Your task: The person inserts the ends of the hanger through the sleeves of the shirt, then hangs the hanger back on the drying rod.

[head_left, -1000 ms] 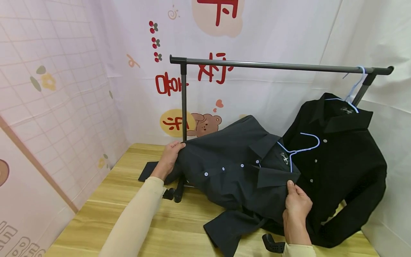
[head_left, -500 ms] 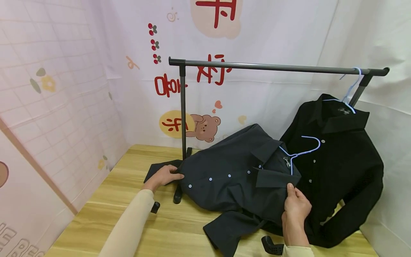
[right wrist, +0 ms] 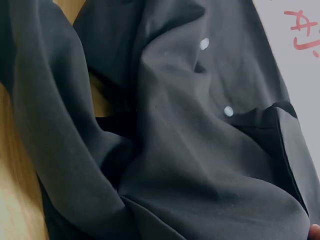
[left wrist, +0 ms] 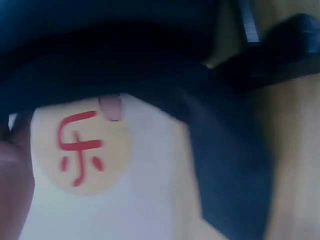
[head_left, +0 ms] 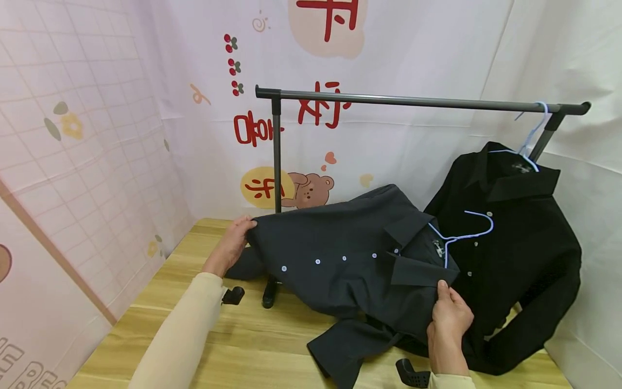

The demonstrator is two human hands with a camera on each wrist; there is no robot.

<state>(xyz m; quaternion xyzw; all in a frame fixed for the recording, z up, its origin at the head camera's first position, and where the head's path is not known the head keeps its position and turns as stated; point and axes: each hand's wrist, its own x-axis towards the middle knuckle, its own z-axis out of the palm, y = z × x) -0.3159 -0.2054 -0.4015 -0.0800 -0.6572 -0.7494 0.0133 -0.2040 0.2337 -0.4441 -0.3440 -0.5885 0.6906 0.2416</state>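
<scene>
A dark grey button-up shirt (head_left: 330, 232) is stretched sideways between my two hands, its buttoned front facing up. My left hand (head_left: 230, 243) pinches the hem corner at the left, raised above the table. At the collar end, my right hand (head_left: 449, 313) grips the cloth just below the collar flap, thumb on top. A light blue hanger (head_left: 468, 235) sits inside the shirt, its hook sticking out of the neck to the right. One sleeve (head_left: 355, 343) trails onto the table. In the right wrist view the shirt front (right wrist: 200, 140) shows folds and white buttons.
A dark metal clothes rack (head_left: 389, 100) stands behind, its left post (head_left: 277, 156) and foot next to the shirt's hem. A black shirt (head_left: 520, 232) hangs from its right end on another blue hanger (head_left: 532, 135). The wooden table (head_left: 262, 346) extends in front; printed cloth walls enclose it.
My left hand let the hem down lower, then lifted it again further left, pulling the shirt's front more taut. The hanger hook shifted slightly right. My right hand stays nearly in place.
</scene>
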